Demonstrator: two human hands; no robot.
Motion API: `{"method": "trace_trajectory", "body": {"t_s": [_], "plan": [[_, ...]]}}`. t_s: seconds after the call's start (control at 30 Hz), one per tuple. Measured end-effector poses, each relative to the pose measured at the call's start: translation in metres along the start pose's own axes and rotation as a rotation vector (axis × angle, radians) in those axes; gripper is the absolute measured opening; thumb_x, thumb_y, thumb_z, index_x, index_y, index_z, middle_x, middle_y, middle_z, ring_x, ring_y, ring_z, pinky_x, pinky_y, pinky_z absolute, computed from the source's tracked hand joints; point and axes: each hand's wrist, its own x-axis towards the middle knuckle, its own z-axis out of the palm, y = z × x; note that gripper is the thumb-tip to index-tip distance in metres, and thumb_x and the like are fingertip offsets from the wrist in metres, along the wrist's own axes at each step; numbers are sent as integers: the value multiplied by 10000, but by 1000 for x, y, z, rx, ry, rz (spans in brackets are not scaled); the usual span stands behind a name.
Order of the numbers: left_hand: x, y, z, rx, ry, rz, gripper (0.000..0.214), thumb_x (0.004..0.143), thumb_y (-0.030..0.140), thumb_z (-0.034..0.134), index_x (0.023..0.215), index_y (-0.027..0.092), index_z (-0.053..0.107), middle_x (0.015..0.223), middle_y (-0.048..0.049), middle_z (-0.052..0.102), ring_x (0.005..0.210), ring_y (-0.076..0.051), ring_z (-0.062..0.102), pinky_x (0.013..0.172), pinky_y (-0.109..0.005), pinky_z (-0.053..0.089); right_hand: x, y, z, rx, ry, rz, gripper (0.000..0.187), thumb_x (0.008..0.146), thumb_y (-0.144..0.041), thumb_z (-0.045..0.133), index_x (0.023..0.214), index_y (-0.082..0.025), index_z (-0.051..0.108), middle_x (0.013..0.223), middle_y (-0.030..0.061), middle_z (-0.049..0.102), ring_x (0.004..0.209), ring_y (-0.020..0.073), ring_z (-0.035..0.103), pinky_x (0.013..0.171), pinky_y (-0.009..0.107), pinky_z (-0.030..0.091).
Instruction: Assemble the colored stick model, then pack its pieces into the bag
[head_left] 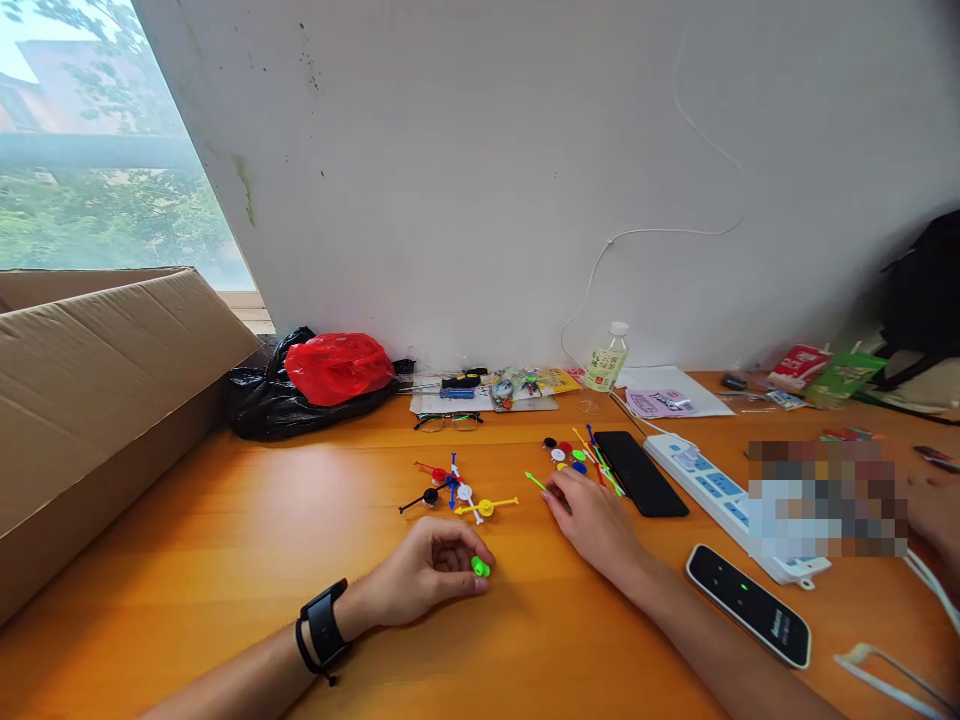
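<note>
My left hand (416, 577) is closed in a pinch on a small green plastic knob (480, 567), just above the wooden table (315, 650). To its right, my right hand (596, 520) grips a thin green plastic arrow (535, 481) between thumb and fingers; its pointed end shows on the left. Beyond my left hand lie several arrow spinners, each an arrow on a round base, including a yellow spinner (486, 508), a white spinner (465, 494) and a black spinner (430, 496). Loose round discs (558, 455) and loose arrows (589, 436) lie behind my right hand.
A black phone (641, 473), a white power strip (705, 480) and a black-faced device (748, 605) lie to the right. Another person's hand (934, 510) is at the right edge. Glasses (448, 422), a bottle (607, 358) and bags (337, 367) stand behind; a cardboard box (112, 390) is left.
</note>
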Motion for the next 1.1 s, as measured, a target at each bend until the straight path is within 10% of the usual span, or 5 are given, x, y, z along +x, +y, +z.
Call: {"method": "trace_trajectory", "body": {"t_s": [0.33, 0.73, 1.1], "plan": [[-1, 2, 0, -32, -3, -7, 437, 839, 522, 855, 998, 137, 722, 865, -35, 645, 761, -137, 533, 709, -254, 445, -2, -8, -1, 201, 66, -40, 166, 1085, -237, 380, 975, -242, 505, 987, 88, 654, 841, 263, 642, 708, 373, 429], [-1, 5, 2, 12, -4, 7, 462, 857, 552, 830, 1015, 132, 722, 849, -26, 616, 759, -136, 515, 720, -255, 441, -5, -33, -13, 1472, -320, 220, 474, 920, -637, 730, 1077, -217, 579, 708, -86, 350, 539, 76, 233, 537, 243, 185], [-1, -1, 0, 33, 8, 39, 462, 920, 515, 779, 1186, 138, 759, 1013, -92, 685, 865, -182, 590, 803, -309, 502, -11, -44, -7, 1628, -334, 200, 437, 943, -587, 760, 1127, -257, 542, 763, -72, 479, 525, 59, 293, 529, 237, 232]]}}
